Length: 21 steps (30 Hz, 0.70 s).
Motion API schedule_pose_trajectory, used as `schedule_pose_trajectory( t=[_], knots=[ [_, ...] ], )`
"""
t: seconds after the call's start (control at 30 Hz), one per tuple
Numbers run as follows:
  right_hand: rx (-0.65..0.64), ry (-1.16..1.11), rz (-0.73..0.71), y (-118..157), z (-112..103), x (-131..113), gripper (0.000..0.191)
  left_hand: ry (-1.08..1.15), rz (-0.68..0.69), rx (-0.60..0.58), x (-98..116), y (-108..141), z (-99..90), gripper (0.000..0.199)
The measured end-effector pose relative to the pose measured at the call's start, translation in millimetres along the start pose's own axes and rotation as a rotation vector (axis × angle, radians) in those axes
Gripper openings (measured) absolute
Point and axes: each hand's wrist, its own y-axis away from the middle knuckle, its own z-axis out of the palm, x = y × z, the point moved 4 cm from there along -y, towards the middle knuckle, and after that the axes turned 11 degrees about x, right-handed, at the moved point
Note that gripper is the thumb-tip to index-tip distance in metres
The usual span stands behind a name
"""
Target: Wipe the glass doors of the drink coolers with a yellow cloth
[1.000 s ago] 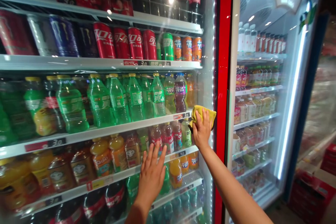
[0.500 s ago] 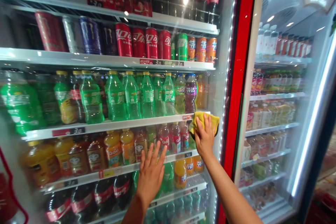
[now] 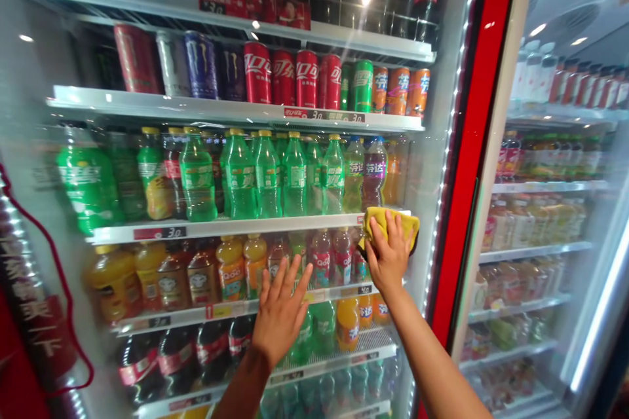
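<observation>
- The left hand is open, its fingers spread, and lies flat against the glass door of a drinks fridge, holding nothing.
- The right hand is curled over a yellow cloth, pressing it to the glass just beside the red door frame.
- Shelf price tags read 3.0.
- Red Coca-Cola cans stand beside Monster cans.
- Below them are green Sprite bottles and a purple Fanta bottle.
- Lower shelves hold orange juice bottles and dark cola bottles.
</observation>
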Motion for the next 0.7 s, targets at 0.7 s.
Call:
schedule_pose_trajectory(
  t=[0.7],
  knots=[
    [-0.004, -0.028, 0.053, -3, 27, -83, 0.071, -0.123, -0.183, 0.007, -47, 18, -29.1, 0.096]
  ],
)
